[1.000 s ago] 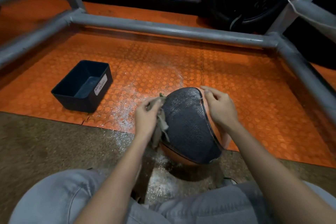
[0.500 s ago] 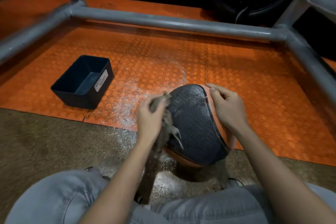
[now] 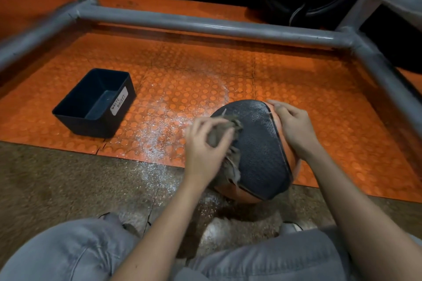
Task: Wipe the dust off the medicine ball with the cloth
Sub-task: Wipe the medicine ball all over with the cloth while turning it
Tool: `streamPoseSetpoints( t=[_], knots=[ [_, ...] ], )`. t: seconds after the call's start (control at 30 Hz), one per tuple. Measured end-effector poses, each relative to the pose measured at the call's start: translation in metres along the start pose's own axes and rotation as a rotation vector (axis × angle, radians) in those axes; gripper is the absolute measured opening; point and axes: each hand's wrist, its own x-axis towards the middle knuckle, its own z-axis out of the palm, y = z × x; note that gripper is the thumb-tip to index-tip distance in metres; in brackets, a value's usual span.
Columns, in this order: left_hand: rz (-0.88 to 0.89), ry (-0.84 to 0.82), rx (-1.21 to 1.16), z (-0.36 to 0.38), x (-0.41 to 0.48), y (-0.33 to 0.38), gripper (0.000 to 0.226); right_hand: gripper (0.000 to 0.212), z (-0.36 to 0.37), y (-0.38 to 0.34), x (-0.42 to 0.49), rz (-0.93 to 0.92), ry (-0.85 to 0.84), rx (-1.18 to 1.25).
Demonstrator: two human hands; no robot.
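Observation:
The medicine ball, black textured panel over orange, sits on the floor at the edge of the orange studded mat. White dust still shows on its far top part. My left hand grips a frayed grey-brown cloth and presses it against the ball's left side. My right hand rests on the ball's upper right, fingers bent over its surface, steadying it. The ball's underside and right side are hidden.
A dark bin labelled "waste basket" stands on the orange mat to the left. White dust is scattered between bin and ball. A grey metal tube frame surrounds the mat. My knees in grey trousers fill the bottom.
My left hand with the cloth has slid up the ball's left side toward its top. My right hand stays on the ball's upper right.

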Motion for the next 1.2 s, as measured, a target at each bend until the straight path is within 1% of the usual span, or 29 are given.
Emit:
streamPoseSetpoints(
  t=[0.07, 0.1, 0.13, 0.17, 0.2, 0.27, 0.33, 0.37, 0.4, 0.43, 0.47, 0.53, 0.57, 0.6, 0.63, 0.67, 0.7, 0.77, 0.8, 0.83, 0.87, 0.9, 0.93, 0.97, 1.03, 1.07, 1.1, 1.13, 1.2],
  knots=[
    [-0.348, 0.066, -0.190, -0.006, 0.010, -0.008, 0.018, 0.028, 0.004, -0.001, -0.001, -0.018, 0.019, -0.015],
    [-0.488, 0.084, -0.270, -0.007, 0.012, -0.011, 0.021, 0.027, 0.005, -0.001, -0.002, -0.020, 0.026, -0.011],
    [-0.560, 0.099, -0.289, -0.007, 0.012, -0.012, 0.022, 0.027, 0.005, -0.001, -0.003, -0.021, 0.032, -0.003],
    [-0.548, 0.117, -0.255, -0.006, 0.010, -0.011, 0.019, 0.027, 0.004, -0.001, -0.004, -0.021, 0.035, 0.002],
    [-0.469, 0.127, -0.198, -0.005, 0.007, -0.007, 0.015, 0.028, 0.003, -0.001, -0.005, -0.018, 0.040, 0.005],
    [-0.198, 0.075, -0.041, 0.004, -0.003, 0.010, 0.010, 0.027, -0.001, 0.001, -0.005, -0.014, 0.047, 0.005],
    [0.078, -0.028, 0.134, 0.012, -0.013, 0.025, 0.016, 0.027, -0.002, 0.002, -0.004, -0.013, 0.038, 0.014],
    [0.162, -0.065, 0.190, 0.013, -0.014, 0.028, 0.021, 0.026, -0.002, 0.002, -0.005, -0.011, 0.029, 0.021],
    [0.192, -0.080, 0.206, 0.011, -0.011, 0.027, 0.024, 0.026, -0.001, 0.001, -0.005, -0.012, 0.027, 0.025],
    [0.167, -0.078, 0.184, 0.007, -0.006, 0.022, 0.024, 0.026, 0.000, 0.001, -0.005, -0.014, 0.028, 0.021],
    [0.089, -0.059, 0.126, 0.003, -0.001, 0.016, 0.019, 0.027, 0.001, 0.000, -0.006, -0.018, 0.030, 0.012],
    [-0.190, 0.002, -0.072, -0.008, 0.011, 0.003, 0.010, 0.027, 0.003, -0.002, -0.007, -0.017, 0.029, -0.008],
    [-0.340, 0.018, -0.177, -0.012, 0.015, -0.003, 0.013, 0.027, 0.004, -0.003, -0.008, -0.017, 0.033, -0.015],
    [-0.449, 0.033, -0.234, -0.014, 0.016, -0.006, 0.016, 0.028, 0.005, -0.004, -0.009, -0.019, 0.038, -0.018],
    [-0.493, 0.048, -0.230, -0.015, 0.015, -0.006, 0.017, 0.028, 0.005, -0.004, -0.010, -0.021, 0.041, -0.022],
    [-0.472, 0.064, -0.193, -0.013, 0.014, -0.005, 0.014, 0.028, 0.006, -0.004, -0.010, -0.024, 0.045, -0.023],
    [-0.400, 0.062, -0.135, -0.010, 0.011, 0.001, 0.010, 0.028, 0.005, -0.004, -0.011, -0.026, 0.050, -0.027],
    [-0.168, 0.005, 0.025, -0.001, 0.000, 0.017, 0.007, 0.028, 0.005, -0.004, -0.011, -0.021, 0.061, -0.040],
    [-0.042, -0.024, 0.108, 0.003, -0.006, 0.025, 0.008, 0.028, 0.005, -0.004, -0.011, -0.020, 0.065, -0.040],
    [0.059, -0.045, 0.172, 0.005, -0.012, 0.030, 0.015, 0.027, 0.005, -0.004, -0.012, -0.019, 0.066, -0.037],
    [0.126, -0.063, 0.206, 0.005, -0.014, 0.032, 0.023, 0.027, 0.006, -0.005, -0.013, -0.018, 0.068, -0.035],
    [0.150, -0.072, 0.205, 0.003, -0.013, 0.031, 0.028, 0.027, 0.007, -0.006, -0.014, -0.018, 0.069, -0.037],
    [0.129, -0.074, 0.177, 0.000, -0.009, 0.026, 0.027, 0.028, 0.008, -0.007, -0.015, -0.020, 0.069, -0.042],
    [0.065, -0.066, 0.130, -0.004, -0.003, 0.019, 0.021, 0.028, 0.009, -0.009, -0.016, -0.026, 0.069, -0.048],
    [-0.210, -0.002, -0.039, -0.013, 0.010, 0.000, 0.012, 0.030, 0.012, -0.012, -0.019, -0.033, 0.075, -0.067],
    [-0.355, 0.038, -0.132, -0.016, 0.016, -0.009, 0.013, 0.030, 0.013, -0.014, -0.019, -0.036, 0.084, -0.074],
    [-0.456, 0.074, -0.182, -0.017, 0.018, -0.014, 0.016, 0.030, 0.013, -0.014, -0.020, -0.037, 0.092, -0.076],
    [-0.496, 0.101, -0.176, -0.017, 0.017, -0.015, 0.017, 0.030, 0.014, -0.014, -0.021, -0.035, 0.098, -0.076],
    [-0.423, 0.114, -0.119, -0.013, 0.011, -0.007, 0.014, 0.031, 0.014, -0.013, -0.022, -0.024, 0.109, -0.082]
  ],
)
